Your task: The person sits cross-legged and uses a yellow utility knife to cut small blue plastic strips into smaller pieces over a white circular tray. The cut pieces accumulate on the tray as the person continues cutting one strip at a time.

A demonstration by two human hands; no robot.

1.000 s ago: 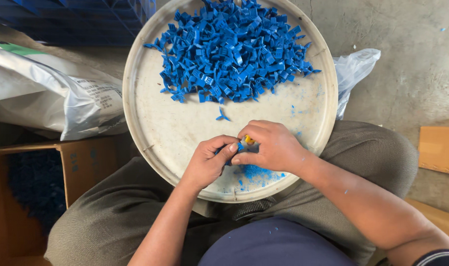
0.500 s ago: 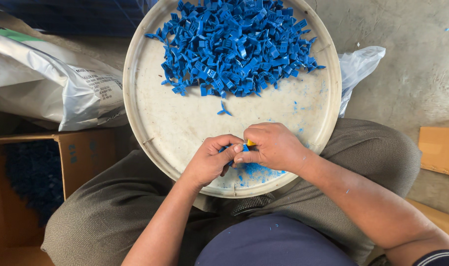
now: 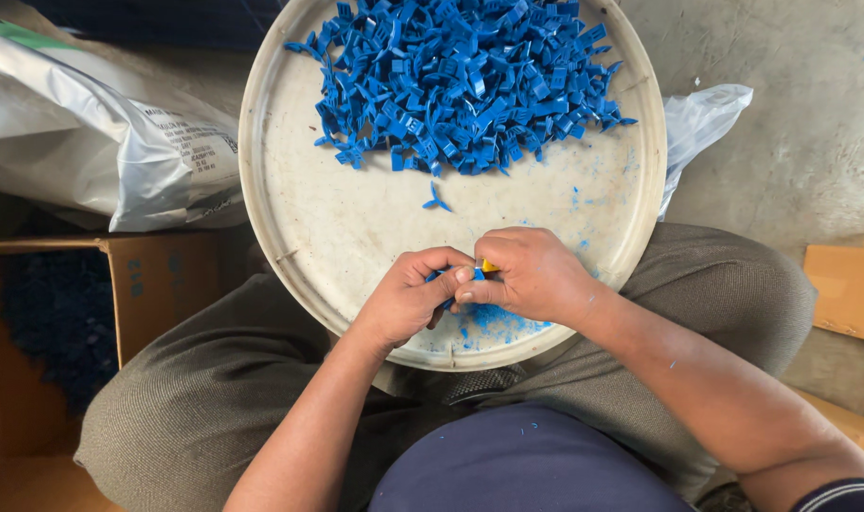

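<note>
Over the tray's point(image 3: 290, 284) near rim, below the heap point(image 3: 465, 81), the left hand point(image 3: 403, 301) and right hand point(image 3: 531, 277) pinch together on a small blue piece point(image 3: 476, 274) that looks light, stiff and best gripped by its edges.

- A grey, rough concrete floor point(image 3: 801, 142) lies at the upper right, evenly lit by soft daylight.
- A crumpled clear plastic bag point(image 3: 702, 118) lies on it.
- A large silver-grey plastic sack point(image 3: 100, 142) lies at the left.
- An open brown cardboard box point(image 3: 53, 332) stands below the sack.
- Flat brown cardboard pieces point(image 3: 849, 294) lie at the right edge.
</note>
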